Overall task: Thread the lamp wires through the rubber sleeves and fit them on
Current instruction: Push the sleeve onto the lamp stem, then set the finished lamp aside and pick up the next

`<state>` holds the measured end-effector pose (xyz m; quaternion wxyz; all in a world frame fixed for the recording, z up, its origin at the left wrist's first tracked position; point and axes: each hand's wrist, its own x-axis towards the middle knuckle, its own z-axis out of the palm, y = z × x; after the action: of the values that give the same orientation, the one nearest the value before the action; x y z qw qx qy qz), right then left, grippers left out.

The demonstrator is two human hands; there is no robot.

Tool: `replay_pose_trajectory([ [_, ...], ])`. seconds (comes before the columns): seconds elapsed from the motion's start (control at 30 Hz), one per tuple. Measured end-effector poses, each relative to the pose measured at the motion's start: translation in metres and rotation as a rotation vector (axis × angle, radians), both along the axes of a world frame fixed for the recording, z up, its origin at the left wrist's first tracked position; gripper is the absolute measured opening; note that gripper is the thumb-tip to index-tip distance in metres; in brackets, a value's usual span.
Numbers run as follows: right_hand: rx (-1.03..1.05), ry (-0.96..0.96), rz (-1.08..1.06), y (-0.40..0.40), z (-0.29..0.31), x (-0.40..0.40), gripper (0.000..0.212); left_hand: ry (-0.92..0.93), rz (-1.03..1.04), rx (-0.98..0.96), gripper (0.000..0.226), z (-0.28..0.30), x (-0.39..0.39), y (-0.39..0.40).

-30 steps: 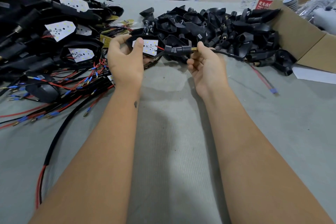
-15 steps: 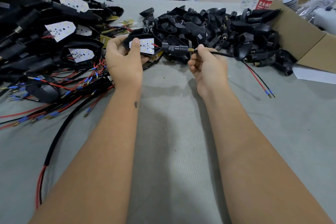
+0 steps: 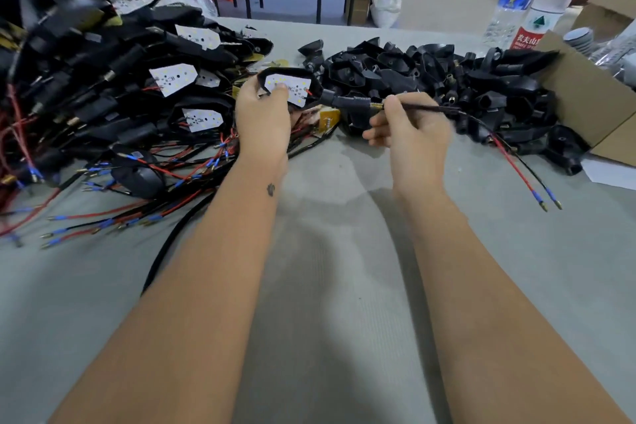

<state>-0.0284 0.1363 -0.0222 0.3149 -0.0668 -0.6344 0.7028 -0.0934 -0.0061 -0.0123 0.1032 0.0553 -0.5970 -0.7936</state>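
My left hand (image 3: 263, 120) grips a lamp (image 3: 290, 86), a black housing with a white LED board, held above the grey table. A black rubber sleeve (image 3: 347, 103) sits on the lamp's stem, with a brass threaded tip showing at its right end. My right hand (image 3: 409, 132) pinches the black-sheathed lamp wire (image 3: 433, 109) just right of that tip. The wire runs right and down, splitting into a red and a black lead (image 3: 523, 172) with blue-collared terminals hanging over the table.
A heap of loose black rubber sleeves (image 3: 430, 72) lies behind my hands. A pile of wired lamps (image 3: 113, 86) covers the left side, its leads spreading over the table. A cardboard box (image 3: 592, 96) and two water bottles (image 3: 537, 7) stand at the right.
My right hand has slid along the wire to the right, drawing more of it out of the sleeve; the red and black leads now hang further right. The lamp rose slightly.
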Motion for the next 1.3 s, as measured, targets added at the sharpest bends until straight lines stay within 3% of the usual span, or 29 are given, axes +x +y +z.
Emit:
replay_pose_trajectory([
  [0.1, 0.295, 0.128, -0.005, -0.023, 0.002, 0.005, 0.01, -0.023, 0.013, -0.053, 0.027, 0.021, -0.007, -0.025],
  [0.23, 0.735, 0.323, 0.048, -0.067, 0.004, 0.013, 0.012, -0.019, -0.018, -0.123, 0.009, 0.047, -0.011, -0.064],
  [0.37, 1.174, 0.384, 0.14, -0.118, 0.009, 0.015, 0.022, 0.07, 0.04, -0.413, 0.012, 0.065, -0.022, -0.106],
  [0.43, 1.269, 0.349, 0.187, -0.144, 0.013, 0.009, 0.02, 0.127, 0.007, -0.591, 0.009, 0.074, -0.027, -0.122],
  [0.6, 1.331, 0.157, 0.358, -0.192, 0.02, -0.013, 0.046, 0.349, 0.083, -1.078, 0.026, 0.089, -0.032, -0.141],
  [0.7, 1.448, 0.077, 0.402, -0.199, 0.021, -0.02, 0.043, 0.372, 0.085, -1.372, 0.027, 0.074, -0.032, -0.143],
  [0.8, 1.258, 0.167, 0.525, -0.186, 0.022, -0.012, 0.024, 0.303, 0.061, -1.572, 0.025, 0.057, -0.027, -0.139],
  [0.87, 1.072, 0.234, 0.497, -0.168, 0.021, -0.004, 0.016, 0.325, 0.114, -1.557, 0.027, 0.054, -0.022, -0.13],
  [1.0, 0.823, 0.251, 0.31, -0.124, 0.014, 0.003, 0.021, 0.332, 0.081, -1.411, 0.028, 0.065, -0.006, -0.094],
  [1.17, 0.72, -0.004, 0.07, -0.064, -0.009, 0.004, 0.023, 0.252, -0.132, -1.28, 0.024, 0.057, 0.021, -0.031],
  [1.23, 0.737, -0.155, -0.008, -0.043, -0.018, 0.004, 0.021, 0.222, -0.157, -1.38, 0.025, 0.04, 0.03, -0.003],
  [1.3, 0.609, -0.259, -0.068, -0.029, -0.023, 0.002, 0.023, 0.126, -0.141, -1.544, 0.028, 0.021, 0.034, 0.018],
])
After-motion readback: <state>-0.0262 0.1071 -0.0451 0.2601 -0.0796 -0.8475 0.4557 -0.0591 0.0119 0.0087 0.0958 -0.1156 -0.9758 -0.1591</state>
